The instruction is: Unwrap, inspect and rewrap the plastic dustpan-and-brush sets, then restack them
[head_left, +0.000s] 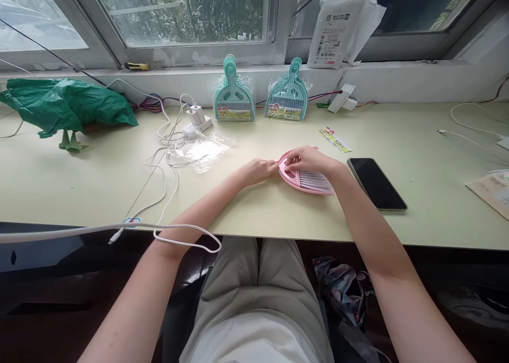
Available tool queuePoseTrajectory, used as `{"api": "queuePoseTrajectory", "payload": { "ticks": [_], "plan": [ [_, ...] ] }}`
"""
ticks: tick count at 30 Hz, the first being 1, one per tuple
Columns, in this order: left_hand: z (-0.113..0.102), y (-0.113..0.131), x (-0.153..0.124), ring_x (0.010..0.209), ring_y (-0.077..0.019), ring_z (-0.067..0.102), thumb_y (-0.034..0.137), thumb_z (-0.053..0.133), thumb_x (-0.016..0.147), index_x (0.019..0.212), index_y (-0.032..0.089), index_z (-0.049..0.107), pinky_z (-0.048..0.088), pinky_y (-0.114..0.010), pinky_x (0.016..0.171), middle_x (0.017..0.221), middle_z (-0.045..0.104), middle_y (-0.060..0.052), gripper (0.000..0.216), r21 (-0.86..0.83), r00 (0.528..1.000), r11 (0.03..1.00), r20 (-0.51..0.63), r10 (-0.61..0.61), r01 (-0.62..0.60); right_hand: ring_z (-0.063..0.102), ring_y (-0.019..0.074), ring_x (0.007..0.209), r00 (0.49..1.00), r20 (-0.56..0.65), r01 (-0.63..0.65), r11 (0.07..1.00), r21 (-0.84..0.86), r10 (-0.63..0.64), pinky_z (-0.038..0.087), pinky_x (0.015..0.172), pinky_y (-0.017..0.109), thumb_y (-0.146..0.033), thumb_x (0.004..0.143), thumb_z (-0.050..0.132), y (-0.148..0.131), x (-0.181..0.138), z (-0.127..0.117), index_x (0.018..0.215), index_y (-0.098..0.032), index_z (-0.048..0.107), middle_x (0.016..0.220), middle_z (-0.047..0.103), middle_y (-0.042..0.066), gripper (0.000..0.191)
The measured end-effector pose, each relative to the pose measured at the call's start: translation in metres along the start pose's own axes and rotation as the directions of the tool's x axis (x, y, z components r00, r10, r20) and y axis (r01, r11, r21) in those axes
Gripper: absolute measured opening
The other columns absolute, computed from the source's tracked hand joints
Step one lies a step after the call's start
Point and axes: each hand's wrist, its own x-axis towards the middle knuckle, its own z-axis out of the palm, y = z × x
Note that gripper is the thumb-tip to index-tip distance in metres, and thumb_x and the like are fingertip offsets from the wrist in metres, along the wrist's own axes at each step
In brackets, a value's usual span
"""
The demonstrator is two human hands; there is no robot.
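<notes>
A small pink dustpan (314, 192) lies on the table in front of me, its handle pointing left. Inside it rests a matching pink brush with pale bristles (316, 181). My left hand (259, 171) is closed around the handle end of the dustpan. From above, my right hand (309, 159) reaches over the pan, with its thumb and fingers closed on the brush's pink body; the hand covers part of both. A printed label strip (334, 139) lies beyond my right hand. Nearby to the right is a black phone (377, 183).
Two packs of teal dustpans with brushes (234, 95) lean against the sill. Clear plastic wrap (202, 149) and white cables (164, 180) lie on the left; one cable hangs over my left forearm. A green plastic bag (67, 105) sits at far left.
</notes>
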Motion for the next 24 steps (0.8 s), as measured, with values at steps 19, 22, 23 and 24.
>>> {"api": "queuePoseTrajectory", "payload": {
  "ticks": [19,22,23,24],
  "plan": [
    [0.005,-0.019,0.003,0.13,-0.0239,0.047,0.029,0.049,0.093,0.139,0.02,0.039,0.04,-0.047,0.107,0.14,0.049,-0.017,0.048,-0.673,0.667,0.654,-0.314,-0.675,0.345,0.065,0.0189,0.078,0.925,-0.332,-0.152,0.981,0.119,0.184,0.041,0.067,0.029,-0.052,0.073,0.068,0.0,0.002,0.013,0.076,-0.023,0.073,0.083,0.074,0.0,0.029],
    [0.003,-0.018,0.007,0.118,-0.0211,0.057,0.039,0.035,0.097,0.139,0.019,0.039,0.046,-0.041,0.099,0.131,0.057,-0.016,0.047,-0.946,0.746,0.205,0.055,-0.664,0.253,0.065,0.0201,0.077,0.845,-0.481,-0.173,0.971,0.167,0.233,0.043,0.068,0.031,-0.055,0.072,0.069,-0.001,0.006,0.017,0.078,-0.023,0.073,0.084,0.075,0.002,0.033],
    [0.002,-0.015,0.008,0.113,-0.0205,0.06,0.043,0.033,0.097,0.137,0.018,0.043,0.048,-0.039,0.097,0.127,0.06,-0.015,0.047,-0.972,0.807,0.048,0.164,-0.567,0.231,0.065,0.0206,0.077,0.819,-0.52,-0.174,0.968,0.181,0.245,0.044,0.068,0.031,-0.055,0.071,0.069,-0.001,0.007,0.019,0.079,-0.023,0.073,0.084,0.075,0.003,0.033],
    [0.002,-0.012,0.008,0.11,-0.0204,0.062,0.047,0.034,0.096,0.133,0.018,0.047,0.05,-0.037,0.094,0.123,0.062,-0.014,0.048,-0.971,0.853,-0.085,0.235,-0.466,0.222,0.066,0.021,0.077,0.796,-0.549,-0.176,0.965,0.193,0.255,0.045,0.068,0.032,-0.056,0.071,0.069,-0.001,0.008,0.021,0.079,-0.023,0.073,0.085,0.075,0.004,0.034]
  ]
}}
